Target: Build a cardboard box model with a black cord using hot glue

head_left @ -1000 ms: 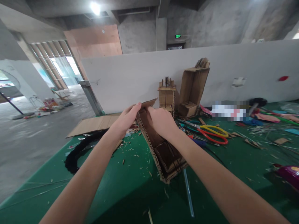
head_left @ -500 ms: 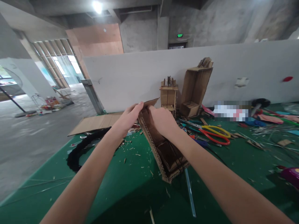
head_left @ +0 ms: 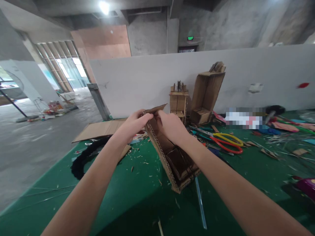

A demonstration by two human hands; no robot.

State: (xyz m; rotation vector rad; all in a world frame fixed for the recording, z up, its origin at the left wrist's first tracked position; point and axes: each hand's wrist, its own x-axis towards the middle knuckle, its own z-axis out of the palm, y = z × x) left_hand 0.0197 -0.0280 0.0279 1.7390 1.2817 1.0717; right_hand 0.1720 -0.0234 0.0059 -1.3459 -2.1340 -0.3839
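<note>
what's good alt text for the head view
A left hand grips and a right hand reaches into the far end of a long, open, brown cardboard box over a green tabletop. Behind stand two upright brown cardboard constructions before a white partition; red-and-yellow-handled scissors lie right, a curved fuzzy black strip left.

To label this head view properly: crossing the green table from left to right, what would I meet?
Black fuzzy band, left hand, open cardboard box, scissors, purple object at the picture's edge.

The left hand (head_left: pixel 135 124) grips a cardboard box (head_left: pixel 170 158), the right hand (head_left: pixel 171 128) reaches inside, and a black band (head_left: pixel 82 159) lies near the left edge of the table (head_left: pixel 131 190).
</note>
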